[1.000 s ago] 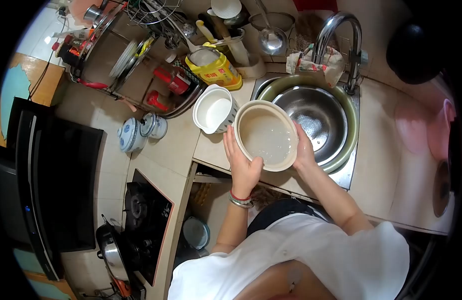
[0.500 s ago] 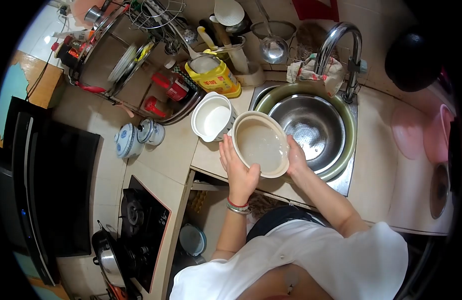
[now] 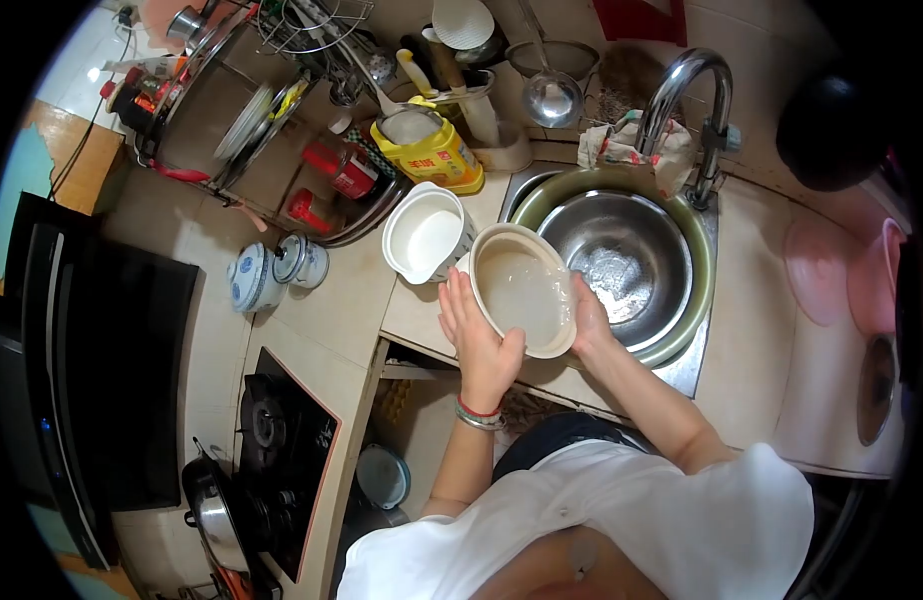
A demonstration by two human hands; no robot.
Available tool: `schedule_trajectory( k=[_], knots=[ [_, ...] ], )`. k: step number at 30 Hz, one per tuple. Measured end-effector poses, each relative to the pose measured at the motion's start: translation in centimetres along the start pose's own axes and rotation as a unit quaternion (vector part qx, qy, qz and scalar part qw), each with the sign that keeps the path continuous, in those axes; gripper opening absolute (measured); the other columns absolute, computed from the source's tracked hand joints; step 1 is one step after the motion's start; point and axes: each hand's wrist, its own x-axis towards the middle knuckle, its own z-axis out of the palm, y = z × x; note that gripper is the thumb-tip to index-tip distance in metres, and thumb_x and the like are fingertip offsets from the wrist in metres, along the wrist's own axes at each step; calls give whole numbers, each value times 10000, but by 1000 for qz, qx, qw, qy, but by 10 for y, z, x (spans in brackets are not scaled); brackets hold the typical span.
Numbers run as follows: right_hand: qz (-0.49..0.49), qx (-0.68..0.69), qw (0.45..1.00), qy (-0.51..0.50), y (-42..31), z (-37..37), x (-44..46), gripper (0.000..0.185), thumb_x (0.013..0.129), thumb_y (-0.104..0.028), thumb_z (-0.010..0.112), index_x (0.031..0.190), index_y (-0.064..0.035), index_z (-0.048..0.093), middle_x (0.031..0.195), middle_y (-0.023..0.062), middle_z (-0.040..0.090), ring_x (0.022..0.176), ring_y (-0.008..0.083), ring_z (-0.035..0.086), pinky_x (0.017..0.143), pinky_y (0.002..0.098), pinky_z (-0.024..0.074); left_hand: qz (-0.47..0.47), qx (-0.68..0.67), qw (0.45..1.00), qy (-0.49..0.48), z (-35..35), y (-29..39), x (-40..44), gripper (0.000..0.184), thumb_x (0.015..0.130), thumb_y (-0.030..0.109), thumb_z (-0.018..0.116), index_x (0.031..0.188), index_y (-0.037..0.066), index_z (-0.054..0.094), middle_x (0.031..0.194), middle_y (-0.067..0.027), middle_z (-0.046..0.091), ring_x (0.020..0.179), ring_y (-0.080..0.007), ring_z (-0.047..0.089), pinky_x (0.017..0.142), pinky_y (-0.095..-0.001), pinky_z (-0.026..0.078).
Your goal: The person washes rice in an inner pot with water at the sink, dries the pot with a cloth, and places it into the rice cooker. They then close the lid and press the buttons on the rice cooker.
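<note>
A cream-coloured bowl (image 3: pixel 492 240) is held between my two hands at the left edge of the sink, with cloudy-looking liquid inside. My left hand (image 3: pixel 485 345) grips its near left side, thumb at the rim and fingers along the outer wall. On the right side, my right hand (image 3: pixel 590 315) is closed round the wall, its fingers partly hidden. Just left of the bowl stands a white pot with small handles (image 3: pixel 427 235). To the right, a metal basin (image 3: pixel 622 250) sits inside a larger green basin (image 3: pixel 704 290) in the sink.
The chrome faucet (image 3: pixel 724 95) arches over the basins, with a cloth (image 3: pixel 672 160) at its base. A yellow container (image 3: pixel 447 160), a rack with red-lidded jars (image 3: pixel 352 170) and blue-white lidded jars (image 3: pixel 252 278) stand left. A gas stove (image 3: pixel 282 440) is at lower left; pink basins (image 3: pixel 817 265) stand right.
The bowl has shifted very slightly right and looks a little more tilted. Both hands keep the same hold on it, and the liquid surface has moved.
</note>
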Motion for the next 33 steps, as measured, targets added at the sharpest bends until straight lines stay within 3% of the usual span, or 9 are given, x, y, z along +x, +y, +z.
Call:
schedule_trajectory(
  k=[10, 16, 19, 21, 33],
  knots=[
    [2, 11, 999, -35, 3, -4, 3, 421, 878, -340, 356, 1106, 4, 441, 1077, 141, 505, 982, 267, 495, 847, 387, 410, -10, 15, 1000, -14, -2, 16, 6, 783, 547, 120, 495, 1247, -60, 194, 1322, -206, 180, 1234, -411, 69, 968, -532, 43],
    [3, -12, 1000, 13, 1, 6, -7, 419, 871, -338, 375, 1101, 4, 449, 1090, 141, 499, 980, 269, 496, 846, 376, 410, -8, 30, 999, -22, -2, 20, 5, 784, 545, 123, 486, 1246, -60, 189, 1324, -203, 180, 1232, -417, 56, 963, -542, 29],
    [3, -1, 1000, -28, 3, -2, -2, 428, 868, -341, 370, 1109, 5, 440, 1095, 150, 494, 993, 275, 487, 867, 382, 392, -6, 38, 999, -22, -5, 23, 6, 776, 549, 110, 485, 1251, -50, 194, 1319, -202, 194, 1230, -411, 75, 970, -523, 35],
    [16, 12, 999, -35, 4, -6, 0, 433, 867, -341, 358, 1117, 3, 433, 1103, 153, 489, 1006, 276, 478, 881, 389, 377, 10, 50, 999, -14, -4, 26, 5, 769, 557, 87, 488, 1261, -32, 202, 1307, -201, 222, 1227, -397, 112, 987, -480, 46],
    [22, -5, 997, -69, 5, -9, 4, 438, 861, -306, 273, 1151, -7, 408, 1146, 158, 462, 1049, 282, 449, 900, 393, 356, 12, 48, 998, -23, -3, 25, 5, 779, 544, 113, 481, 1257, -25, 200, 1315, -209, 200, 1226, -416, 80, 960, -548, 36]
  ],
)
